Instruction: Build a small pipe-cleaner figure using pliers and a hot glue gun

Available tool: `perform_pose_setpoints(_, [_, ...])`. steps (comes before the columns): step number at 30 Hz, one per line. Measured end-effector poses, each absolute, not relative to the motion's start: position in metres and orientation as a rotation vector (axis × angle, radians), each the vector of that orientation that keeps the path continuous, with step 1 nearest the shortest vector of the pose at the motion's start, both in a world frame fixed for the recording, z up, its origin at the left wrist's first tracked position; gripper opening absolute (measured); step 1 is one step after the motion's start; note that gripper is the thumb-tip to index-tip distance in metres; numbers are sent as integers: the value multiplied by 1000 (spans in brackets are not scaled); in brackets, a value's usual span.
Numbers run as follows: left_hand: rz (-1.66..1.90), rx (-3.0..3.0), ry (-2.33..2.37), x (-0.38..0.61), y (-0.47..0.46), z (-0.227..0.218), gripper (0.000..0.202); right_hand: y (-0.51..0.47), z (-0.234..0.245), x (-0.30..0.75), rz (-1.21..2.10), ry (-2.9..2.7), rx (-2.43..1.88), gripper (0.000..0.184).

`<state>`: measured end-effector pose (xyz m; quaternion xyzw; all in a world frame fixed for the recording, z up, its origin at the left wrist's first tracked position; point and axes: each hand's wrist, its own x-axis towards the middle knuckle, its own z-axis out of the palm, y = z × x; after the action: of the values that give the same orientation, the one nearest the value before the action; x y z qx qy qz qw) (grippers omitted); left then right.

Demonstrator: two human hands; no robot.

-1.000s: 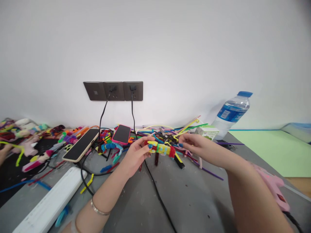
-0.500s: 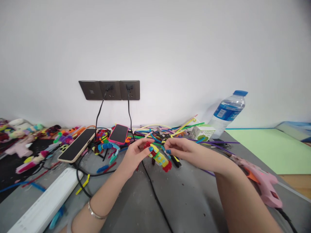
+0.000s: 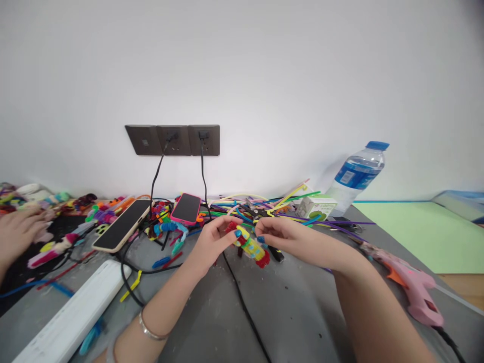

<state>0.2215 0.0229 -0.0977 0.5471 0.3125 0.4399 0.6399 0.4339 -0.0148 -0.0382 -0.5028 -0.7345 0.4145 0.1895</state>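
- While bare grey shows across the near part of the table (image 3: 302, 322), its surface carries small dark specks, and a black cable (image 3: 244, 305) crosses it lengthwise.
- Long white block (image 3: 71, 317) lies at near left; pink glue gun (image 3: 418, 290), with an orange trigger, lies at near right, its lead running off the table's visible part.
- Left hand (image 3: 207, 247), bracelet at the wrist, grips a red-and-yellow fuzzy figure (image 3: 251, 248) between thumb and fingers, in front of the person and tilted down to the right.
- Right hand (image 3: 285, 234) is just beside the figure, thumb and fingers drawn narrow; whether anything is pinched there cannot be told.
- Another person's hand (image 3: 18, 234) is over the dark area at far left.
- Pale-framed phone (image 3: 123, 226) and pink-cased phone (image 3: 186, 208) lie among coloured scraps.
- Pliers (image 3: 278, 254) lie partly behind the right hand, by heaped pipe cleaners (image 3: 289, 200).
- Small box (image 3: 315, 207) and blue-capped bottle (image 3: 357, 176) stand farther right; pale green sheet (image 3: 423, 232) lies beyond.
- White wall (image 3: 283, 91) closes the view, bearing dark socket plates (image 3: 179, 146) with two plugged cords.
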Motion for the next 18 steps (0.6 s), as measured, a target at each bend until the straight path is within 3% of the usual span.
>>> perform_pose_setpoints(18, [1004, 1223, 701, 221, 22, -96, 32, -15, -38, 436, 1152, -2062, -1443, 14])
